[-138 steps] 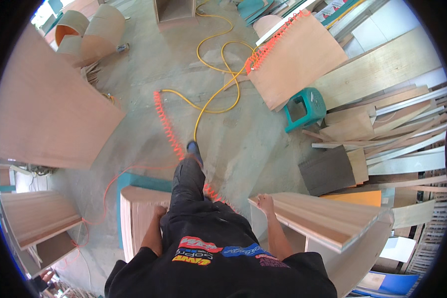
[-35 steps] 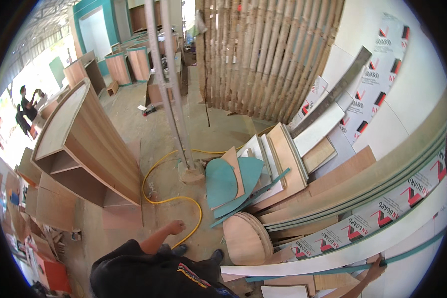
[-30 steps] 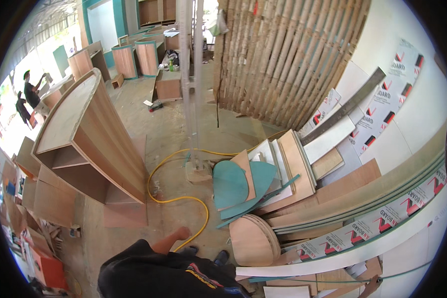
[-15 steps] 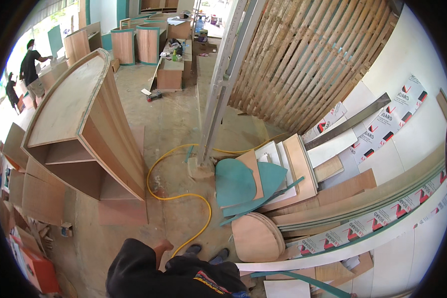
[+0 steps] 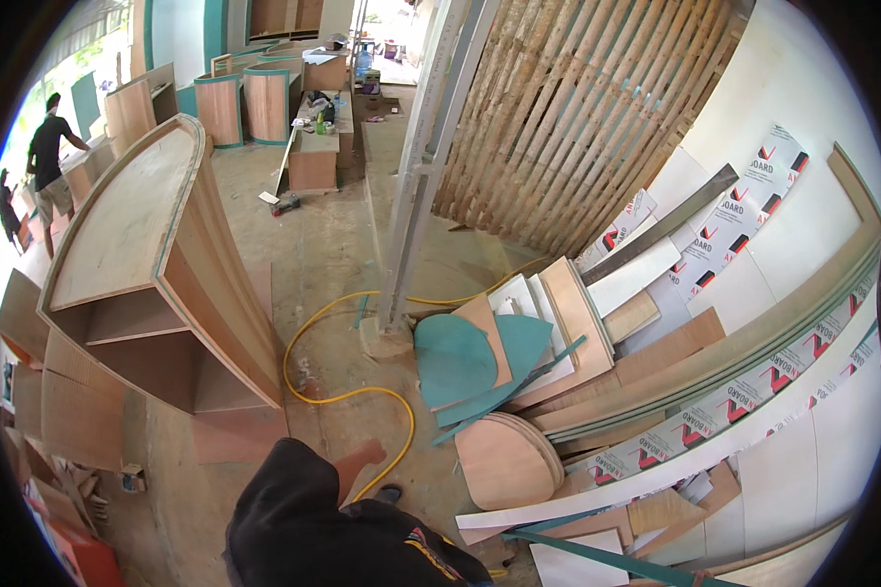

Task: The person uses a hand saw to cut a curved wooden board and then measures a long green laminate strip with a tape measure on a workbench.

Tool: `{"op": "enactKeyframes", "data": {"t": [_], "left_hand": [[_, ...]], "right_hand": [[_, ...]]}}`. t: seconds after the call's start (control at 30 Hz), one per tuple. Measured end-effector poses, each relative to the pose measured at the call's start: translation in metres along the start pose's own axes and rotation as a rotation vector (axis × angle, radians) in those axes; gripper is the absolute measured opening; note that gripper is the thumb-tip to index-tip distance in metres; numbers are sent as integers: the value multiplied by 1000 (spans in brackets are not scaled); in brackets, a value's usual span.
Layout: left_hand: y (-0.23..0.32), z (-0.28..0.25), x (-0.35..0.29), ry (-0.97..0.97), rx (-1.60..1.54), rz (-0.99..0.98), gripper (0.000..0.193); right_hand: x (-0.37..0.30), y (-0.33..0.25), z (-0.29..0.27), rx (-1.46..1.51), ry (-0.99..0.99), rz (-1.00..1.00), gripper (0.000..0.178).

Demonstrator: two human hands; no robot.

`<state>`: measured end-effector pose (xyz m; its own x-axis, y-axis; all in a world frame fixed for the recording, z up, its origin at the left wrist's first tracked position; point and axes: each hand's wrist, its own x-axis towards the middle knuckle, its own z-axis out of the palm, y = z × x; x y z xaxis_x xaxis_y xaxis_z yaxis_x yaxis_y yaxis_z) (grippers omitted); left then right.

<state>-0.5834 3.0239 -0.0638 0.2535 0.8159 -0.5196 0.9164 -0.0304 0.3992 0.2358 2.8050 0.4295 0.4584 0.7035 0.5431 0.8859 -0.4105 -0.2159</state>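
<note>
My left hand (image 5: 366, 454) reaches forward from a black sleeve (image 5: 284, 494), low in the middle. Its fingers are too indistinct to tell open from closed, and no object shows in it. The yellow hose (image 5: 408, 416) curves across the floor just beyond it. At the bottom edge, a long narrow teal strip (image 5: 597, 558) slants over a white panel (image 5: 582, 560). A tiny patch beside that strip may be part of my right hand, but too little shows to be sure. Rounded wooden panels (image 5: 504, 460) lie stacked right of my body.
A large curved wooden cabinet (image 5: 230, 284) stands at left. A metal post (image 5: 411, 196) rises mid-floor. Teal panels (image 5: 450, 357) and long boards (image 5: 695, 391) lean along the right wall. Farther back are more cabinets (image 5: 267, 105), a power tool (image 5: 284, 204) and a person (image 5: 51, 157) at left.
My left arm has come forward and right, showing more forearm. The teal strip at the bottom has shifted and looks straighter. The view has turned slightly; the distant person has an arm lowered.
</note>
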Motion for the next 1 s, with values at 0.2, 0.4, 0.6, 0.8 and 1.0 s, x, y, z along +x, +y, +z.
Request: {"op": "enactKeyframes", "data": {"t": [0.2,0.4,0.6,0.8,1.0], "left_hand": [[33,33,-10,-32,-29,-154,48],[42,86,-75,-253,-36,-135,54],[59,117,-111,-258,-55,-217,55],[41,137,-131,-326,485,298,37],[69,157,-121,-368,663,656,31]], "right_hand": [[-9,11,-14,473,-40,136,27],[-20,-76,-21,722,-95,197,16],[-93,-155,-61,699,-177,138,12],[-162,-203,-113,664,-225,156,11],[-225,-209,-217,791,-247,109,10]]}}
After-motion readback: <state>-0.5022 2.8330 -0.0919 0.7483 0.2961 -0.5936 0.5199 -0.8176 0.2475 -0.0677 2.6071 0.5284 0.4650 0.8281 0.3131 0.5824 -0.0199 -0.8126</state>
